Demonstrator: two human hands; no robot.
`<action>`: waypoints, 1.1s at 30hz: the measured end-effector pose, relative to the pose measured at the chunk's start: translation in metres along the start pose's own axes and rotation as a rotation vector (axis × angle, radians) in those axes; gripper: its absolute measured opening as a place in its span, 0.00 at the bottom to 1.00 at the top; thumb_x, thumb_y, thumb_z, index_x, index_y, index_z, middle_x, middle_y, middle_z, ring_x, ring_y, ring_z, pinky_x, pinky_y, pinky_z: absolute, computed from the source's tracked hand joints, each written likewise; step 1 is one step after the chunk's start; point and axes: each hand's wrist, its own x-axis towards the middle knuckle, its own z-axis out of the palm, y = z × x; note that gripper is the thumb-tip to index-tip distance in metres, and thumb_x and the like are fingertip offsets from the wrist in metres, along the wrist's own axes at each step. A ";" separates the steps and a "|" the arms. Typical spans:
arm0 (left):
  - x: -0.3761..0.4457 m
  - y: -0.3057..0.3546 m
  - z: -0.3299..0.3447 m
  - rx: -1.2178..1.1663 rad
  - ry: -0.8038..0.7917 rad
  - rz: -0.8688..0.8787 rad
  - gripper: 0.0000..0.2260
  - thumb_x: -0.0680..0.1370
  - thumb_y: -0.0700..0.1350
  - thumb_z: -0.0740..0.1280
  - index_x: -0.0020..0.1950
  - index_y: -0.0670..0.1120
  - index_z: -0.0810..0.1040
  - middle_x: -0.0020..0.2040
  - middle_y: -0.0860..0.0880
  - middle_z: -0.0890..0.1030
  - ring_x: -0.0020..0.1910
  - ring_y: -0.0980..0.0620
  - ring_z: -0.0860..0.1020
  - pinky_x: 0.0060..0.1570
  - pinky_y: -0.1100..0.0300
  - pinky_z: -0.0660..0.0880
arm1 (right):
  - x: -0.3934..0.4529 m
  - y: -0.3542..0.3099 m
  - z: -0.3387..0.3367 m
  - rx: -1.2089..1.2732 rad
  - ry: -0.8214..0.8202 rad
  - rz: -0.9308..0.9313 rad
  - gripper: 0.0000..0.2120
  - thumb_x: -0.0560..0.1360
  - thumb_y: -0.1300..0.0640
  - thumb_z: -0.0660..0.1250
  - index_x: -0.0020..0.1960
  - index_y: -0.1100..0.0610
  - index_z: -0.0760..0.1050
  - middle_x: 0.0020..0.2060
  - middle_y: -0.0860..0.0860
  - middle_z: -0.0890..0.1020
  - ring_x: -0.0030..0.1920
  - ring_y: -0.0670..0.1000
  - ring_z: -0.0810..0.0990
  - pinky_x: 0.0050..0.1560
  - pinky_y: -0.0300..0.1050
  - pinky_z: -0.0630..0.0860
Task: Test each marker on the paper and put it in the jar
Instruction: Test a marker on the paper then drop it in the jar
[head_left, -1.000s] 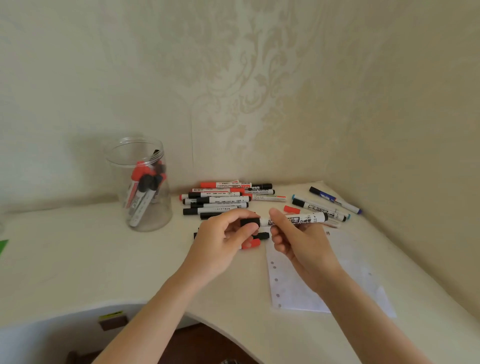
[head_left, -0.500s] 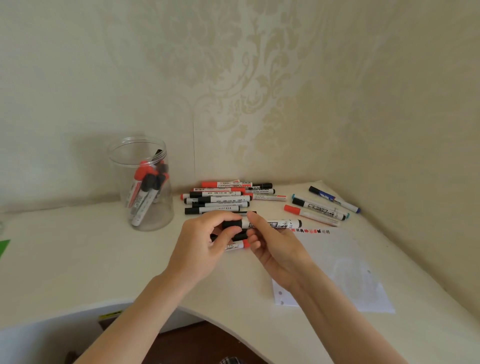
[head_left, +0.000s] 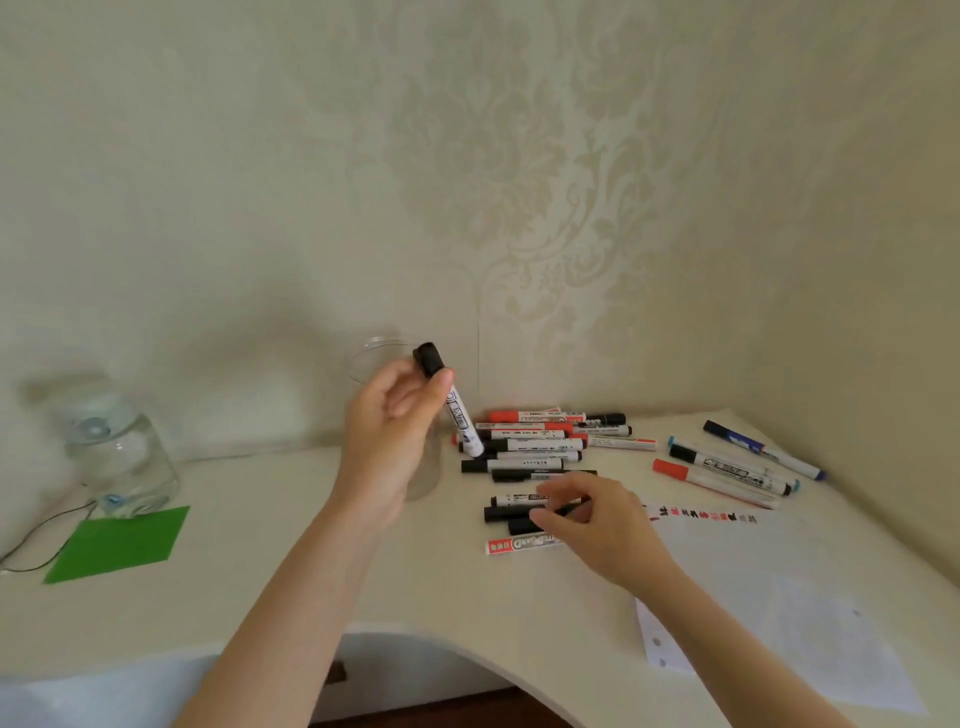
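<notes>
- The left hand (head_left: 389, 415) grips a capped black-and-white marker (head_left: 451, 399), tilted, cap up, right at the rim of the clear plastic jar (head_left: 371, 353) near the wall.
- The right hand (head_left: 589, 514), fingers loosely curled, touches the loose markers (head_left: 535, 501) beside the white punched paper (head_left: 779, 613); whether it pinches one I cannot tell.
- A green sheet (head_left: 122, 543) lies well left on the cream desk (head_left: 249, 587), short of its curved front edge.
</notes>
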 end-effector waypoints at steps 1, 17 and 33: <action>0.009 0.012 -0.006 0.049 0.025 0.057 0.07 0.77 0.40 0.69 0.53 0.40 0.79 0.49 0.46 0.84 0.50 0.52 0.83 0.51 0.60 0.78 | 0.003 0.005 0.003 -0.197 -0.001 -0.103 0.09 0.74 0.50 0.74 0.54 0.47 0.81 0.46 0.42 0.82 0.42 0.42 0.79 0.43 0.32 0.77; 0.075 0.015 -0.034 0.863 0.061 0.173 0.09 0.74 0.44 0.72 0.54 0.49 0.79 0.46 0.52 0.83 0.46 0.54 0.81 0.45 0.62 0.72 | 0.013 0.022 0.003 -0.690 -0.100 -0.354 0.15 0.77 0.44 0.68 0.62 0.48 0.78 0.57 0.47 0.77 0.59 0.49 0.74 0.55 0.41 0.72; -0.036 -0.071 0.057 0.940 -0.628 0.401 0.16 0.82 0.54 0.58 0.65 0.49 0.73 0.59 0.53 0.75 0.59 0.56 0.72 0.57 0.59 0.71 | -0.009 0.005 -0.055 0.662 0.022 0.141 0.05 0.78 0.60 0.69 0.43 0.58 0.75 0.32 0.54 0.79 0.32 0.51 0.76 0.34 0.43 0.71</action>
